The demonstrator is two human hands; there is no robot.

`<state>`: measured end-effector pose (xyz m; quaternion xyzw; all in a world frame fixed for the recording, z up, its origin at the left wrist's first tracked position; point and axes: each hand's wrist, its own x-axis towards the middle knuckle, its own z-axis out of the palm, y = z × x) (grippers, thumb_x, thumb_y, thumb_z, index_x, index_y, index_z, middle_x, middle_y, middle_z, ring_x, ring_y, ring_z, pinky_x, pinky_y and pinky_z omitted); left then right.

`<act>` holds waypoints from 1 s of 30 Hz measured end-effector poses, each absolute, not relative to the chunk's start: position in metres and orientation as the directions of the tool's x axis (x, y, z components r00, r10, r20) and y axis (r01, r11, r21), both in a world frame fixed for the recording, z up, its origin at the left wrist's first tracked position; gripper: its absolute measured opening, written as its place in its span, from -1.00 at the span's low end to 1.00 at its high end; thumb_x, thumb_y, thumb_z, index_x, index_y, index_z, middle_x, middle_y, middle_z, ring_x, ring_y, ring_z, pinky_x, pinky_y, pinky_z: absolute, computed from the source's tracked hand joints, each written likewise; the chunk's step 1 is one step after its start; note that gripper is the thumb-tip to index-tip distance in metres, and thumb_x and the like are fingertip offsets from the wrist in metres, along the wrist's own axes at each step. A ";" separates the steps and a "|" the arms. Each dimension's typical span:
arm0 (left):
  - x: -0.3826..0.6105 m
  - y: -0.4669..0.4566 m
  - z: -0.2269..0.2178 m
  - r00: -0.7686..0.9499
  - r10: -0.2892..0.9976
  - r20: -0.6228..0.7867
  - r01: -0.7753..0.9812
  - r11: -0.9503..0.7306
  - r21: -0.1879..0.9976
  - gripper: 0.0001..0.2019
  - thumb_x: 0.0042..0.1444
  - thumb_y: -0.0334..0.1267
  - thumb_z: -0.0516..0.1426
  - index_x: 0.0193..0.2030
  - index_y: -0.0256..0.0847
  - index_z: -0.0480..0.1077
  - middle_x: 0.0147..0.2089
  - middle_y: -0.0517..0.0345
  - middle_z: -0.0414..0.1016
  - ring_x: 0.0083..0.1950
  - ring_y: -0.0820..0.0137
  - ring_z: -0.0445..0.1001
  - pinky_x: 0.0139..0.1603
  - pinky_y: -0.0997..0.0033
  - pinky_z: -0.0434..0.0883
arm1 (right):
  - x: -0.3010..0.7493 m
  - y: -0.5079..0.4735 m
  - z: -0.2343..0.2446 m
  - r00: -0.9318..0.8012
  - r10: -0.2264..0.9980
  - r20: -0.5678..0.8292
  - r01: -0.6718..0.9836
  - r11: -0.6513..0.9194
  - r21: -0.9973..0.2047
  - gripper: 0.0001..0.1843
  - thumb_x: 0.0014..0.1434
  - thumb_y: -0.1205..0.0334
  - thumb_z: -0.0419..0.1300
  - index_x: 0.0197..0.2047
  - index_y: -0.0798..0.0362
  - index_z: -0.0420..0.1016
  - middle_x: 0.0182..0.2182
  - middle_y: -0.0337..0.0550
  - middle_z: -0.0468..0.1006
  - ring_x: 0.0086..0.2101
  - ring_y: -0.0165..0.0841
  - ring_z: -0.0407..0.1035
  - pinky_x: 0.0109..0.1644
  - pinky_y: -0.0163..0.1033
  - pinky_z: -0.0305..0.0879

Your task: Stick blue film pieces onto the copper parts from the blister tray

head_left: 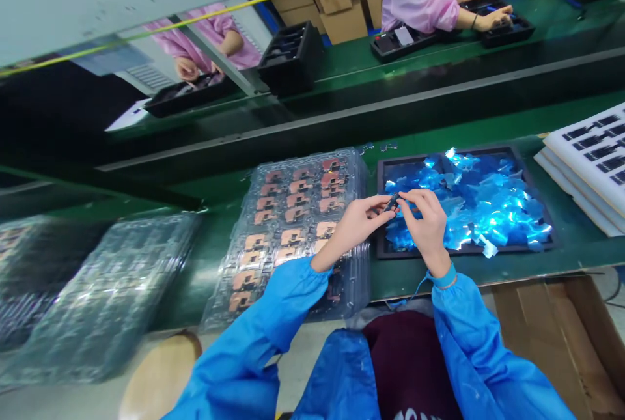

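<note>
My left hand (359, 221) and my right hand (424, 221) meet over the near edge of a black tray (381, 211) heaped with shiny blue film scraps (483, 202). Both pinch one small dark part (392, 201) between their fingertips. Just left of the hands lies a stack of clear plastic trays (293, 224) holding several copper-coloured parts. Blue sleeves cover both arms, and a blue strap circles my right wrist.
More clear trays (97, 290) sit blurred at the left. White sheets with dark parts (590, 159) are stacked at the right. Across the green conveyor, people in pink and blue sleeves work over black trays (293, 58). A cardboard box (561, 329) stands at lower right.
</note>
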<state>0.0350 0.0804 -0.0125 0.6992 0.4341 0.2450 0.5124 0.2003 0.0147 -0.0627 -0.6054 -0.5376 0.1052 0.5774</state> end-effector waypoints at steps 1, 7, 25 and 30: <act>0.035 0.080 -0.013 0.515 0.848 -0.127 0.311 -0.046 0.949 -0.60 0.17 -0.03 0.39 0.08 -0.18 0.69 -0.02 -0.02 0.73 -0.13 0.16 0.64 -0.13 0.24 0.60 | 0.200 0.016 -0.063 0.411 0.756 0.509 0.543 0.246 -0.803 -0.82 0.46 0.16 0.25 -0.06 -0.07 0.71 -0.14 -0.06 0.67 -0.08 -0.22 0.57 -0.08 -0.12 0.61; 0.033 0.080 -0.012 0.543 0.800 -0.255 0.113 0.232 0.966 -0.57 0.15 0.00 0.43 0.07 -0.20 0.71 0.08 -0.07 0.71 -0.06 0.18 0.64 -0.13 0.24 0.65 | 0.202 0.016 -0.060 0.348 0.713 0.609 0.659 0.276 -0.700 -0.80 0.49 0.19 0.23 -0.15 -0.07 0.69 -0.18 -0.07 0.69 -0.13 -0.22 0.56 -0.07 -0.11 0.57; 0.038 0.093 -0.001 0.387 0.873 -0.295 -0.250 0.408 0.878 -0.81 0.30 -0.29 0.35 0.01 -0.26 0.67 0.12 -0.08 0.68 0.05 0.27 0.63 -0.01 0.39 0.57 | 0.199 0.002 -0.058 0.144 0.595 0.790 0.744 0.462 -0.484 -0.83 0.44 0.40 0.23 -0.03 -0.02 0.61 -0.18 -0.05 0.73 -0.12 -0.21 0.61 -0.02 -0.08 0.59; 0.040 0.101 -0.004 0.232 0.922 -0.311 -0.348 0.377 0.858 -0.98 0.22 -0.44 0.32 -0.23 -0.29 0.59 -0.15 0.01 0.66 -0.12 0.35 0.60 0.00 0.35 0.56 | 0.200 0.000 -0.063 0.228 0.542 0.809 0.715 0.471 -0.517 -0.82 0.45 0.40 0.20 0.01 -0.05 0.56 -0.20 -0.06 0.71 -0.16 -0.21 0.62 -0.10 -0.07 0.58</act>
